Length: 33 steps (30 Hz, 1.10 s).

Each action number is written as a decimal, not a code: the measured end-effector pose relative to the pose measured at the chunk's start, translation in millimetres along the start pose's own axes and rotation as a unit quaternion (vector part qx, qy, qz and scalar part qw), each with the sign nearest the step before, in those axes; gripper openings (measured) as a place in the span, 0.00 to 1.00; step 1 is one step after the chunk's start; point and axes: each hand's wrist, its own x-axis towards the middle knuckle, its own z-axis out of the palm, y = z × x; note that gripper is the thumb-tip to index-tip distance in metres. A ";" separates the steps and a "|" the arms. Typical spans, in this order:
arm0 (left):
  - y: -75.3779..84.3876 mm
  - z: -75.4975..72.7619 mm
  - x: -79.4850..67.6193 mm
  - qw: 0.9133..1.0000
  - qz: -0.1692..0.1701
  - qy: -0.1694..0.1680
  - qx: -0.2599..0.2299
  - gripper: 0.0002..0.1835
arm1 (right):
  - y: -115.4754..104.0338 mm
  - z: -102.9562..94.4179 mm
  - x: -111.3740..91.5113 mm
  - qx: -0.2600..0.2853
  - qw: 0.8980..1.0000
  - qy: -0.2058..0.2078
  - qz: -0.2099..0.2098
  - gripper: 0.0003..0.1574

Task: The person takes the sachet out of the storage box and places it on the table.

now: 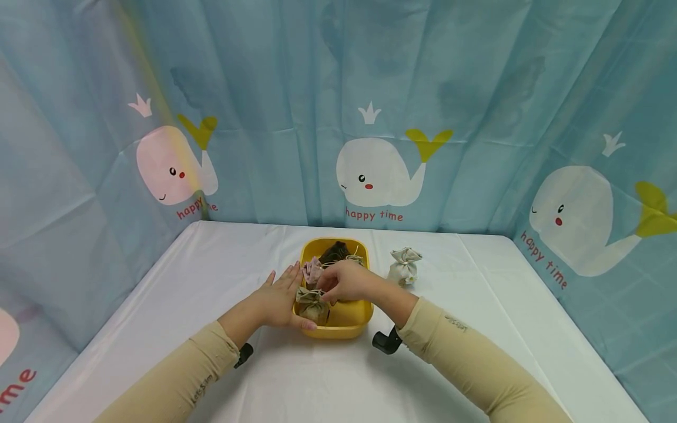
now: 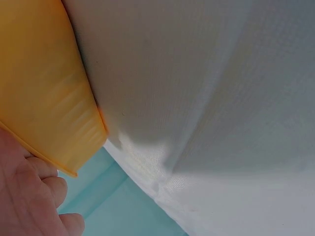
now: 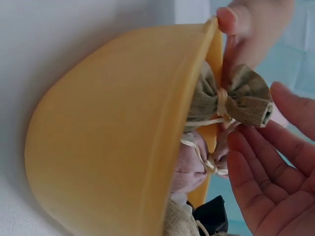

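A yellow plastic basin [image 1: 346, 333] stands on the white-covered table with several small drawstring pouches in it. My left hand [image 1: 279, 302] rests along its left rim, fingers stretched out and thumb at the near edge. My right hand [image 1: 346, 281] reaches in over the basin. In the right wrist view its thumb and fingers [image 3: 275, 167] stand apart around the gathered top of an olive pouch [image 3: 248, 96], fingertips right at the cloth. This pouch sits upright in the near left corner. Behind it are a dusty-pink pouch [image 1: 312, 270] and a black pouch [image 1: 334, 252].
A cream pouch [image 1: 404, 267] with a tied neck stands on the table [image 1: 465, 329], right of the basin. Blue curtains [image 1: 275, 117] printed with whales enclose the table at the back and both sides. Black camera mounts [image 1: 386, 342] hang under the wrists.
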 end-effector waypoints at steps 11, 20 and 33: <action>-1.2 1.1 0.2 1.000 0.001 0.006 0.005 0.71 | -3.1 5.8 4.6 -0.031 0.999 0.012 -0.005 0.03; -0.7 2.2 0.9 1.000 0.002 0.004 0.007 0.70 | -7.0 9.5 4.2 -0.033 0.999 0.019 0.002 0.05; 1.1 -2.6 -2.3 1.000 0.005 0.003 -0.003 0.70 | -1.6 -1.1 -2.3 -0.069 0.996 0.050 -0.022 0.05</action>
